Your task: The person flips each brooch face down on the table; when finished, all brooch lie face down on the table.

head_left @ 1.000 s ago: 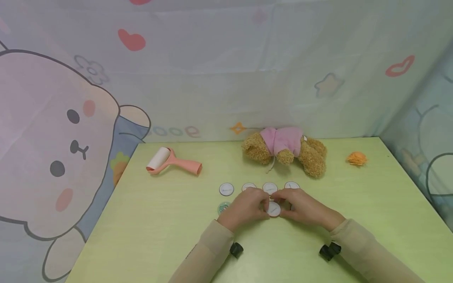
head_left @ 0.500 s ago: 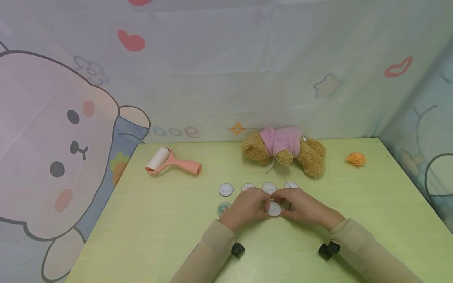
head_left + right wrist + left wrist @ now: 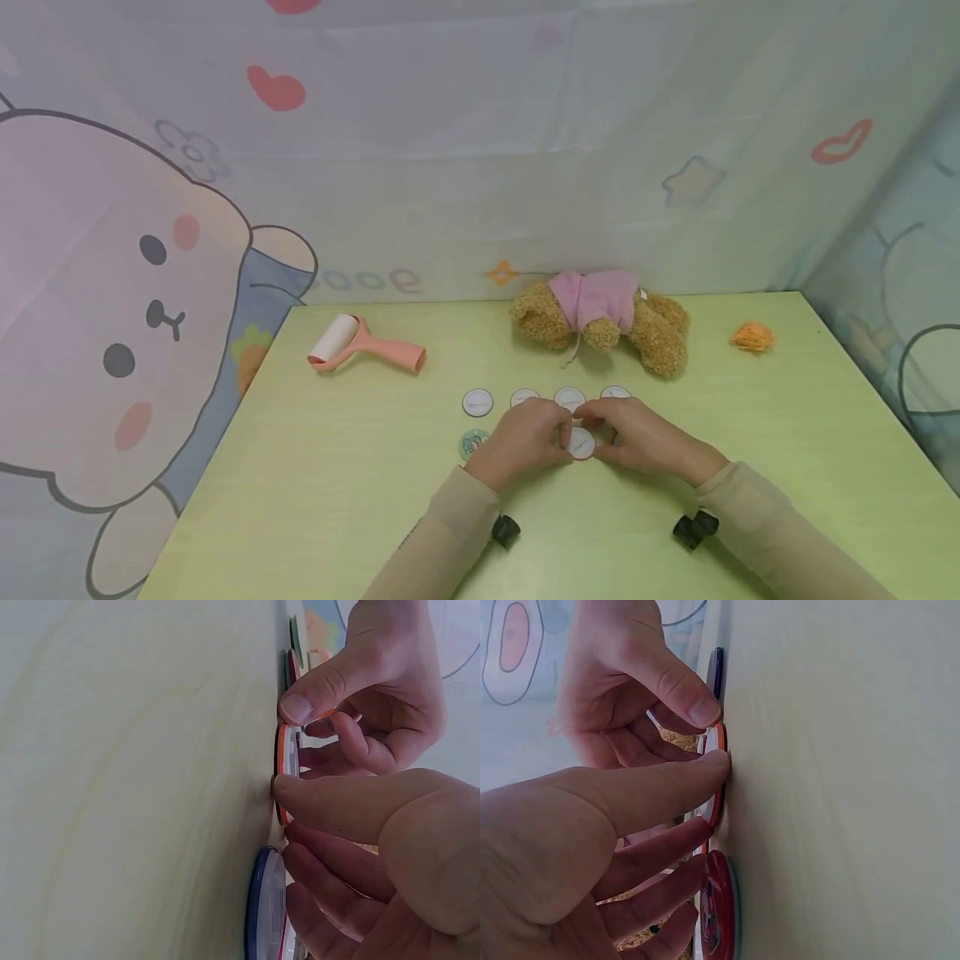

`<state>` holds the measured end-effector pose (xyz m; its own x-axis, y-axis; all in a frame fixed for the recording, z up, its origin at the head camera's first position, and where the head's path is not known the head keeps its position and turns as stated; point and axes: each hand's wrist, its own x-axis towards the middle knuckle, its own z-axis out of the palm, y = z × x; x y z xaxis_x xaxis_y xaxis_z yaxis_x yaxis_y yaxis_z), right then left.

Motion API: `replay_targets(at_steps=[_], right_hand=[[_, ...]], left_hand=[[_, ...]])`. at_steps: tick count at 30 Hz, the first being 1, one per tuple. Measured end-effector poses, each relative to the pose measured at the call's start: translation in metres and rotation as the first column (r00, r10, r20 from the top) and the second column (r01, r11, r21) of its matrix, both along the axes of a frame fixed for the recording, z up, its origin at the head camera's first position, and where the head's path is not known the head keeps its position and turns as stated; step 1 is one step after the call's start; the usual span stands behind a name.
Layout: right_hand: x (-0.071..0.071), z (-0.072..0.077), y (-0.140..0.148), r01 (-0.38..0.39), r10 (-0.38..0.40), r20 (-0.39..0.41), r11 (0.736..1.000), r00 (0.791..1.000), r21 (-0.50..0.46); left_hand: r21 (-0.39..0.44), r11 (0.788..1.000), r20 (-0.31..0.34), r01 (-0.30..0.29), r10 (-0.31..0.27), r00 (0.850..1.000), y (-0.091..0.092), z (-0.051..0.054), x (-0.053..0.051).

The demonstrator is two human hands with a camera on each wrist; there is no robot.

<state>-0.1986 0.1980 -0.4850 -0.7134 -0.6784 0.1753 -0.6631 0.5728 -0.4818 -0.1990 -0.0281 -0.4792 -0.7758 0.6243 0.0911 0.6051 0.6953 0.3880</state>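
A round pin-back badge (image 3: pixel 581 443) with an orange-red rim lies white back up on the table, its pin showing. My left hand (image 3: pixel 523 442) pinches its left edge between thumb and fingers. From the other side, my right hand (image 3: pixel 643 440) pinches its right edge. Behind the hands runs a row of badges, such as the leftmost one (image 3: pixel 477 402), also white side up. To the left sits a green badge (image 3: pixel 472 444) with its picture facing up, partly covered by my left hand. The left wrist view shows a red badge (image 3: pixel 718 907) beside my left fingers. A blue-rimmed badge (image 3: pixel 264 907) lies beside my right fingers.
A pink-handled lint roller (image 3: pixel 369 342) lies at the back left of the pale green table (image 3: pixel 315 500). At the back lies a teddy bear (image 3: pixel 600 302) in a pink top, on its side. An orange tangled bundle (image 3: pixel 753 337) sits at the back right. A printed cloth hangs behind.
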Motion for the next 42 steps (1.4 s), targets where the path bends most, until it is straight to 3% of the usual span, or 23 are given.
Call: replay_targets(at_steps=[6,12,17,23,30,34,37,42], right_hand=[[0.0,-0.001,0.0,0.0,0.0,-0.003,1.0,1.0,0.003],[-0.001,-0.001,0.001,-0.013,0.013,-0.022,1.0,1.0,0.003],[0.0,0.006,-0.004,0.011,-0.011,0.0,1.0,1.0,0.016],[0.003,0.013,-0.014,0.004,-0.005,0.027,1.0,1.0,0.017],[0.001,0.017,-0.031,-0.057,0.057,-0.011,0.998,0.998,-0.011],[0.001,0.015,-0.039,-0.084,0.082,-0.032,0.996,0.996,-0.042],[0.001,0.012,-0.045,-0.097,0.095,-0.039,0.994,0.995,-0.043],[0.002,0.011,-0.056,-0.084,0.085,-0.032,0.996,0.996,0.006]], left_hand=[[0.005,1.0,0.007,0.004,-0.004,1.0,-0.001,0.001,0.001],[0.094,0.995,0.071,0.024,-0.031,0.997,-0.011,0.006,-0.002],[0.143,0.989,0.1,0.021,-0.036,0.994,-0.025,0.015,-0.005],[0.151,0.989,0.102,-0.004,-0.012,0.995,-0.043,0.021,-0.003],[0.147,0.989,0.077,-0.009,-0.003,0.997,-0.062,0.024,-0.001],[0.135,0.991,0.099,-0.008,-0.005,0.995,-0.068,0.026,0.0],[0.125,0.992,0.102,-0.003,-0.009,0.995,-0.072,0.026,0.002],[0.076,0.997,0.053,0.018,-0.022,0.998,-0.076,0.021,0.002]])
